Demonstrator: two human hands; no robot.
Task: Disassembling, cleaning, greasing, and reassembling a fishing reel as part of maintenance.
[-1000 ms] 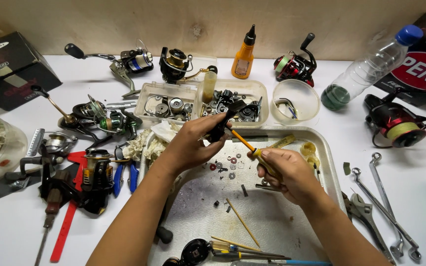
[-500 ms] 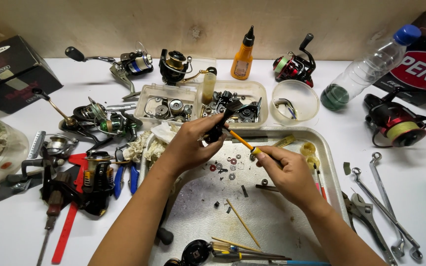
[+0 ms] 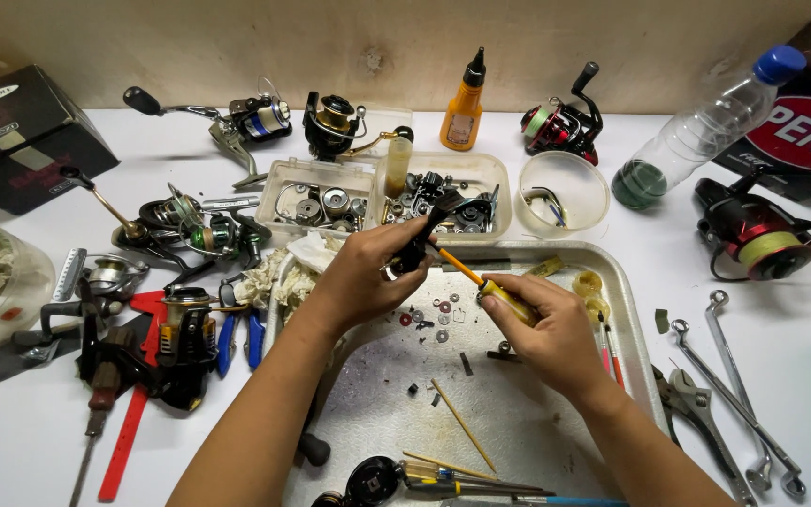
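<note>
Head view: over the metal tray (image 3: 612, 272), the left hand (image 3: 368, 272) is clenched around a black fishing-reel part (image 3: 421, 239), held above the tray's far edge. The right hand (image 3: 551, 329) grips a yellow-handled screwdriver (image 3: 495, 291), its tip meeting that part. Small washers (image 3: 438, 310) lie on the tray just below the part; wrenches (image 3: 734, 394) lie right of the tray.
</note>
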